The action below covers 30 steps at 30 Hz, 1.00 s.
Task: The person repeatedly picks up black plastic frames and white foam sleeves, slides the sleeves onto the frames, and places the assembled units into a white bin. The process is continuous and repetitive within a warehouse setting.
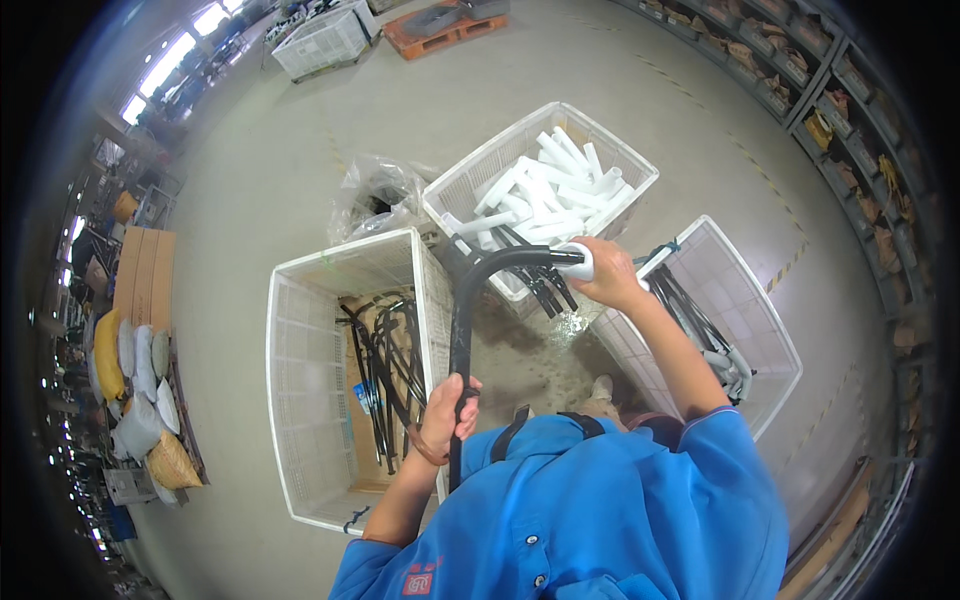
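My left hand (447,418) is closed around the lower, straight part of a bent black tube (461,330). The tube rises in front of me and curves over to the right. At its far end my right hand (607,272) grips a white sleeve (577,262), which sits at the tube's tip. Just beyond, several black tubes (540,285) lean by the near corner of a white bin (612,132) heaped with white sleeves (555,190). To the left, a white bin (305,390) holds more bent black tubes (385,385).
On my right stands another white bin (745,290) with black tubes (695,315) inside. Clear plastic film (380,190) lies on the floor between two bins. Shelving (850,110) runs along the right; stacked sacks (140,400) and cardboard (142,275) are at the left.
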Tool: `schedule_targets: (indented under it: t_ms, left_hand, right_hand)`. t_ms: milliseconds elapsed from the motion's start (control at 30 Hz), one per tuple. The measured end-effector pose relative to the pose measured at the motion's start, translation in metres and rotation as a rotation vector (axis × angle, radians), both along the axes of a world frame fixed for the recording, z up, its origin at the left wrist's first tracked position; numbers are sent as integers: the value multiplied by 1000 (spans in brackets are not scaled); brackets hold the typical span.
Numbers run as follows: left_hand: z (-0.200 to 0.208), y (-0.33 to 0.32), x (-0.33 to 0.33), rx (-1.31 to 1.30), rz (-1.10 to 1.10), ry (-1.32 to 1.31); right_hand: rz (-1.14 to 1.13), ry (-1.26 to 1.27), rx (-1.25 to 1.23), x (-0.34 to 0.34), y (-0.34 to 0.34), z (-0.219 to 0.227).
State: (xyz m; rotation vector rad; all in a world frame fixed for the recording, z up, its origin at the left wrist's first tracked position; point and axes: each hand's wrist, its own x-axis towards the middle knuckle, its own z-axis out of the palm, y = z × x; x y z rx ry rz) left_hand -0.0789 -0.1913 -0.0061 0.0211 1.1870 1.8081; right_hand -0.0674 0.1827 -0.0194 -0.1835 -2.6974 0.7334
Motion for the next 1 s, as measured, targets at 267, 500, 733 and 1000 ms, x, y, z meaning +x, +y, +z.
schedule_targets:
  t_ms: [267, 500, 733, 1000]
  left_hand:
    - [25, 64, 40, -139, -291, 133]
    - [23, 112, 56, -115, -443, 178]
    - [46, 108, 59, 68, -363, 100]
    - [57, 134, 84, -29, -494, 228]
  right_hand:
    - [259, -259, -208, 57, 47, 81]
    - [398, -327, 459, 45, 4, 101]
    - [138, 118, 440, 118, 63, 144]
    - [141, -159, -176, 145, 94, 127]
